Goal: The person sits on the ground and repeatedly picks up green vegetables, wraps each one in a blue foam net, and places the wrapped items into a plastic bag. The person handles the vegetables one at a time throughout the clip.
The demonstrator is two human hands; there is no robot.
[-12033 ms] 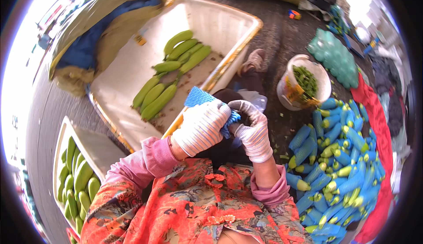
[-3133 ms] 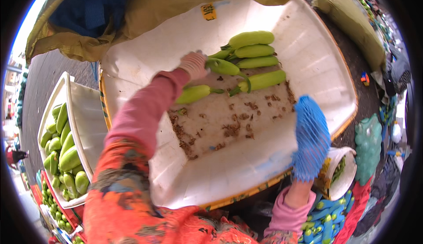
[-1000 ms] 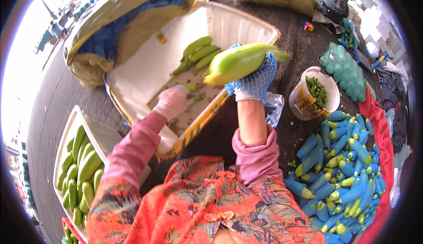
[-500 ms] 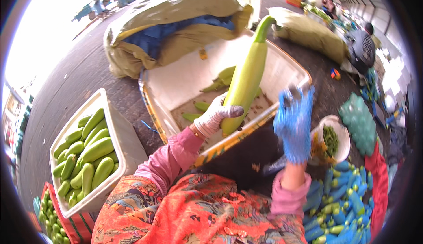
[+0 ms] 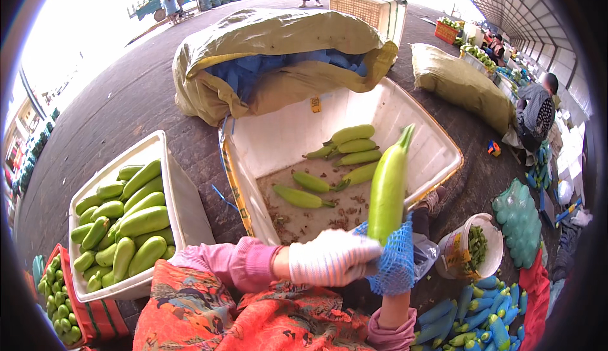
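Note:
A long, pale-green eggplant [image 5: 387, 192] stands nearly upright, its stem end up, over the near right corner of a large white foam box. Its lower end sits in my right hand [image 5: 400, 263], round which a blue mesh sleeve [image 5: 391, 278] is stretched; the fingers are mostly hidden behind eggplant and mesh. My left hand [image 5: 332, 257], in a white striped glove, is closed at the eggplant's base, its fingertips pinching at the mesh edge. Several more green eggplants [image 5: 356, 134] lie inside the foam box [image 5: 278, 129], among dry brown scraps.
To the left stands a white bin [image 5: 190, 192] heaped with green eggplants, beside a red crate [image 5: 104, 322]. A tan sack [image 5: 278, 34] of blue mesh leans behind the foam box. At right are a bucket [image 5: 453, 256] of green trimmings and a pile of blue-sleeved eggplants [image 5: 484, 316].
The eggplant has moved down and right, its lower end now at my right hand. My left hand has slid down to the mesh, and the view has tilted up slightly.

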